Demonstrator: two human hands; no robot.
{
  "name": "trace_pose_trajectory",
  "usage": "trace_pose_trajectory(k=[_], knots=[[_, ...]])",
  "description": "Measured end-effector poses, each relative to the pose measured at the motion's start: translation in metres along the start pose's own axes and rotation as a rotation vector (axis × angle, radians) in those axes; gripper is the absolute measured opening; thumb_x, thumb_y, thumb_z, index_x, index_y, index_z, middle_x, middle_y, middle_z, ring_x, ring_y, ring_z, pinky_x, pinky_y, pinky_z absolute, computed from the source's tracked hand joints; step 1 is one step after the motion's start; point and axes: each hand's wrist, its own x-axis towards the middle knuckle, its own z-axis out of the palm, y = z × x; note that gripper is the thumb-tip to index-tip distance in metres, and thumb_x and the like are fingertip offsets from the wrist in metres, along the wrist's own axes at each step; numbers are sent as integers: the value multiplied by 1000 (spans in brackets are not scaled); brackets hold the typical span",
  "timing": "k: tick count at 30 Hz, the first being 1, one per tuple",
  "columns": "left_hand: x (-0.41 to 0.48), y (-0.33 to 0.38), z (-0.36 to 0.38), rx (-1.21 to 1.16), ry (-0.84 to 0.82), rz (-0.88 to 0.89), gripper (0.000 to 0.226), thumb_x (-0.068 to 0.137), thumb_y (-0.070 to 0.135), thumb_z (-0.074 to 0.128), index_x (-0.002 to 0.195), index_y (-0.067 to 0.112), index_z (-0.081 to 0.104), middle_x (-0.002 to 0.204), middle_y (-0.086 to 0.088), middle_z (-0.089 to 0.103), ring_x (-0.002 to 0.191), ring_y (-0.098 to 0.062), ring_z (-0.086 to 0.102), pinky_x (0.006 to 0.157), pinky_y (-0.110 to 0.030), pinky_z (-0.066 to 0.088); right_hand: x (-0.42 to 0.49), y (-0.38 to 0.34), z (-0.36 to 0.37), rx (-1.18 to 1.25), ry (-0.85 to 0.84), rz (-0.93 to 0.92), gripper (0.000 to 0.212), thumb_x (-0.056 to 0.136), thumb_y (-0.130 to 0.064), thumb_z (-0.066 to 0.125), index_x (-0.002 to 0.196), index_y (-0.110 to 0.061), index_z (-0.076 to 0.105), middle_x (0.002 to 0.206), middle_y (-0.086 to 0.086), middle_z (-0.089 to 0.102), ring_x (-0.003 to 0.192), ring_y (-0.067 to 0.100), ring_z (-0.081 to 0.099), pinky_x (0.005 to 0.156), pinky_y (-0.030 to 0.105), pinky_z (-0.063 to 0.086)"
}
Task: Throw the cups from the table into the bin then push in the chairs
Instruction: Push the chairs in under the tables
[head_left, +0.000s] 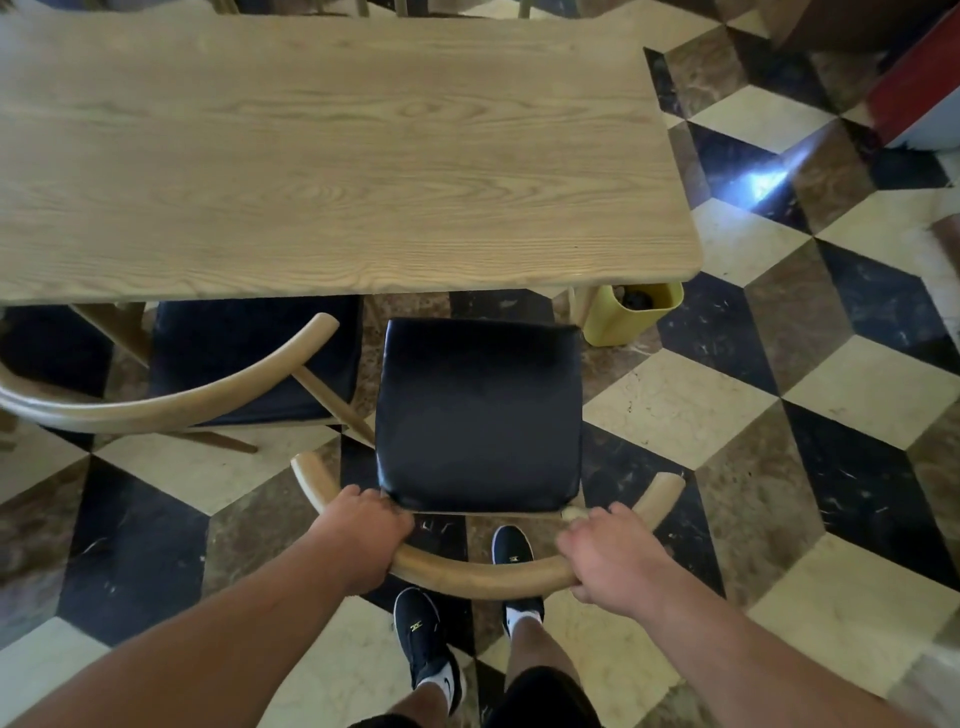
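Note:
A wooden chair with a black padded seat (478, 415) stands in front of me, just short of the table's near edge. My left hand (363, 540) grips the left part of its curved wooden backrest (483, 574), and my right hand (613, 558) grips the right part. The light wooden table (322, 156) shows no cups on its top. A yellow bin (631, 314) stands on the floor under the table's near right corner, with dark contents inside.
A second chair (249, 358) of the same kind sits to the left, its seat partly under the table. The floor is a checkered tile pattern. My feet are right behind the chair I hold. More chair legs show beyond the table's far edge.

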Motion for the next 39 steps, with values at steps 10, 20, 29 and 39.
trace_pose_trajectory(k=[10,20,29,39], knots=[[6,-5,-18,-5,41,-27,35,94,35,66,127,38,58,126,5,64,114,-23,59,99,-44,43,29,37,-22,-24,34,-15,41,86,-59,74,108,-27,62,102,0,67,96,25,59,87,48,44],[36,-30,-53,-27,123,-48,32,93,36,71,123,39,59,115,10,68,109,-20,63,99,-45,47,51,73,-51,21,66,-3,36,89,-56,72,111,-29,64,104,-4,67,97,21,58,91,46,44],[73,-55,-97,27,142,-78,34,97,31,63,129,39,56,116,8,68,110,-22,64,95,-42,46,79,117,-84,20,88,-2,32,90,-56,69,100,-29,54,98,-5,62,97,22,59,92,43,44],[103,-70,-121,21,79,-55,39,95,37,66,132,39,54,115,8,67,109,-21,61,85,-43,39,107,155,-102,-25,54,-14,34,90,-57,68,96,-31,48,90,-7,53,88,21,49,85,45,39]])
